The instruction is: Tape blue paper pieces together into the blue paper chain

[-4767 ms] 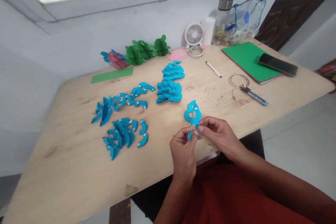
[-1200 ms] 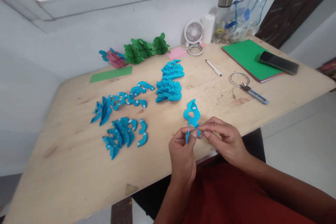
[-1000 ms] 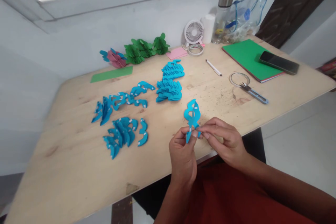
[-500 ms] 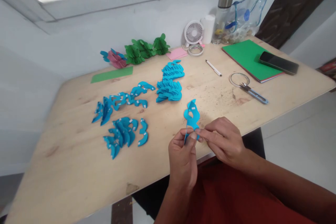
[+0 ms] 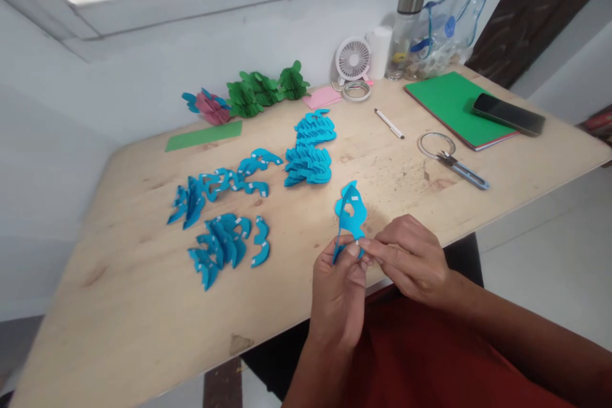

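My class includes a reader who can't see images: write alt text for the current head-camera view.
A left hand holds a wavy-edged blue paper cutout at a wooden table while the right hand touches its near end. More blue cutouts lie in clusters to the left. Along the wall stand green paper shapes and a small white fan.

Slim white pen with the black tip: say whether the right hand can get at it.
Probably yes: nothing stands between the right hand and the pen, though the hand's fingers appear to touch the bright blue paper cutout.
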The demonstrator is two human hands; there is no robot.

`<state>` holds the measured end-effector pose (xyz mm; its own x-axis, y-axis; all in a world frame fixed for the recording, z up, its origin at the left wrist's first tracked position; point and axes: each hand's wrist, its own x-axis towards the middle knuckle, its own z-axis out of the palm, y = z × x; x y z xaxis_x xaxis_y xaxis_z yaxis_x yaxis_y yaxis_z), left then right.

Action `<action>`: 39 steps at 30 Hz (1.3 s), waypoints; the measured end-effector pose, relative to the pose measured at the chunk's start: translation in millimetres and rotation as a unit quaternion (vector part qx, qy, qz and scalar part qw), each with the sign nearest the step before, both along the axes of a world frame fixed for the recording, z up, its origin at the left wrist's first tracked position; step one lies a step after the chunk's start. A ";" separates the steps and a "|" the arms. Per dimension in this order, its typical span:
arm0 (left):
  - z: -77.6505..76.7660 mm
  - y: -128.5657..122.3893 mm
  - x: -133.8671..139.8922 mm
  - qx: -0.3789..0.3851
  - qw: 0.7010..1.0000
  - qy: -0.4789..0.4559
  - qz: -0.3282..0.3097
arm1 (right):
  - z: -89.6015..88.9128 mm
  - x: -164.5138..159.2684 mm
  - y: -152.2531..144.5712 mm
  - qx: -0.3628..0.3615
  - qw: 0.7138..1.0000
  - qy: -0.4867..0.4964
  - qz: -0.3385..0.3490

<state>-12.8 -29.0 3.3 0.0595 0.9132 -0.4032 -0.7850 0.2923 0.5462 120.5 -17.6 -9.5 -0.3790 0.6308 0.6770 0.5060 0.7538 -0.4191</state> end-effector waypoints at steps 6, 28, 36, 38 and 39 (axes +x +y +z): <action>0.4 -1.4 0.3 -0.001 1.000 -0.015 -0.006 | 1.3 1.8 -0.5 0.016 1.000 0.002 0.014; 0.2 -2.9 -1.2 -0.025 1.000 -0.009 -0.011 | 5.8 2.5 -3.5 0.023 0.999 0.006 0.026; -0.5 -1.2 -1.0 0.020 0.999 -0.036 -0.015 | -1.4 1.5 -8.4 0.002 1.000 0.011 -0.014; -0.5 -0.4 -0.6 0.022 0.999 -0.025 -0.012 | -2.3 0.9 -8.9 -0.003 0.999 0.017 -0.029; -0.4 0.0 -0.4 0.024 0.999 -0.019 -0.007 | -2.3 0.5 -9.0 -0.006 0.999 0.022 -0.037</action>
